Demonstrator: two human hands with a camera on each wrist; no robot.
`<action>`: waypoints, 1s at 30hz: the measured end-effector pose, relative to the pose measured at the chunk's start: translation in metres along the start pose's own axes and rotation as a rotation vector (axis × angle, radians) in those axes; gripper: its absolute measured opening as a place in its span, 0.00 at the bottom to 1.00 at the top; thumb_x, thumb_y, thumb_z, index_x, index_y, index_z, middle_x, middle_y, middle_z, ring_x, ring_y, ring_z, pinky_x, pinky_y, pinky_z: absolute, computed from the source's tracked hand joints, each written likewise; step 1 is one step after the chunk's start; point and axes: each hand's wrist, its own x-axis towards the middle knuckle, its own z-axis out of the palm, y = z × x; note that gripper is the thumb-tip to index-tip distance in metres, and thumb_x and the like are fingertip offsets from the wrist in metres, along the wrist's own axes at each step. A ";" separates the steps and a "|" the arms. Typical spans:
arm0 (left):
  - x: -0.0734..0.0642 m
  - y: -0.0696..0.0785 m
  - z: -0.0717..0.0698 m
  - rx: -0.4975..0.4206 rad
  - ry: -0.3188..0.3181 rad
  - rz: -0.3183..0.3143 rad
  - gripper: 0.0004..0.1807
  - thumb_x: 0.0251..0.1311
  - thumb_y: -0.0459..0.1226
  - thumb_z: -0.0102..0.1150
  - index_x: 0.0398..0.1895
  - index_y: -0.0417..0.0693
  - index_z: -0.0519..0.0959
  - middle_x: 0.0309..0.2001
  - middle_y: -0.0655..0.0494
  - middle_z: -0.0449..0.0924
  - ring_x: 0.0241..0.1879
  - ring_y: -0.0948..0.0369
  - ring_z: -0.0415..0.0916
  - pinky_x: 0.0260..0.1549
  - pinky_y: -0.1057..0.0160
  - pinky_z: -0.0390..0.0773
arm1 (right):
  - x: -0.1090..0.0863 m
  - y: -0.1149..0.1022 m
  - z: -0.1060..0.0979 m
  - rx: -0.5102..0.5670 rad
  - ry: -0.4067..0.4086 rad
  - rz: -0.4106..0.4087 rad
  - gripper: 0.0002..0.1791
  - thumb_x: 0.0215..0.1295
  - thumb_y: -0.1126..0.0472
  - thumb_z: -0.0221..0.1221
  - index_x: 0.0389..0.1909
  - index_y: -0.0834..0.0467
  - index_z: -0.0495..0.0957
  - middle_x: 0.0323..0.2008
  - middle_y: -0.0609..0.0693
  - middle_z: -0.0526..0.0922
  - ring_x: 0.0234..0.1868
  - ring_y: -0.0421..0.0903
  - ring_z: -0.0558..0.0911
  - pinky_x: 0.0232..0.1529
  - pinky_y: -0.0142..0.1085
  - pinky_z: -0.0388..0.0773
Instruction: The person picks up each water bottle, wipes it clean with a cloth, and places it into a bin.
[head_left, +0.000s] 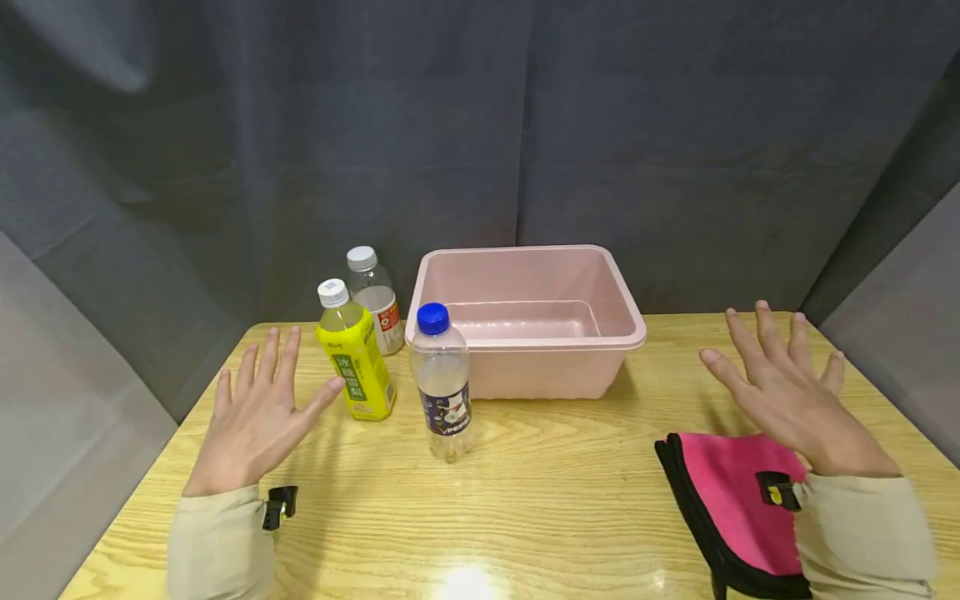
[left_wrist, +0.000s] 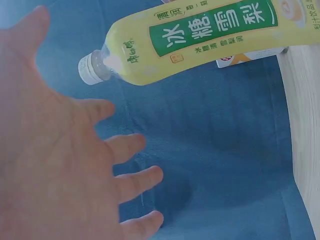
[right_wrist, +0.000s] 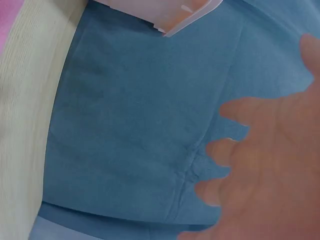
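Note:
My left hand (head_left: 258, 412) hovers at the left of the table with its fingers spread, holding nothing. Close to its thumb stands a yellow drink bottle (head_left: 355, 358) with a white cap, which the left wrist view also shows beyond the fingers. Behind that bottle is a clear bottle (head_left: 377, 300) with a white cap and a red and white label. A clear soda bottle (head_left: 444, 383) with a blue cap and dark label stands upright before the pink basin (head_left: 536, 367). On the right, my right hand (head_left: 795, 392) is spread too, above a pink cloth (head_left: 738, 500) with black edging.
The pink basin sits at the back middle of the wooden table (head_left: 555, 500), and its visible inside holds nothing. A dark grey curtain (head_left: 480, 125) hangs right behind the table. Lighter grey panels (head_left: 67, 375) flank both sides.

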 end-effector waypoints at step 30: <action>-0.013 0.034 0.010 0.126 0.445 0.614 0.14 0.57 0.39 0.68 0.43 0.39 0.86 0.39 0.47 0.87 0.39 0.48 0.84 0.39 0.44 0.84 | -0.024 0.003 0.004 -0.121 0.069 -0.116 0.22 0.65 0.55 0.67 0.51 0.68 0.81 0.41 0.64 0.86 0.37 0.58 0.86 0.30 0.57 0.81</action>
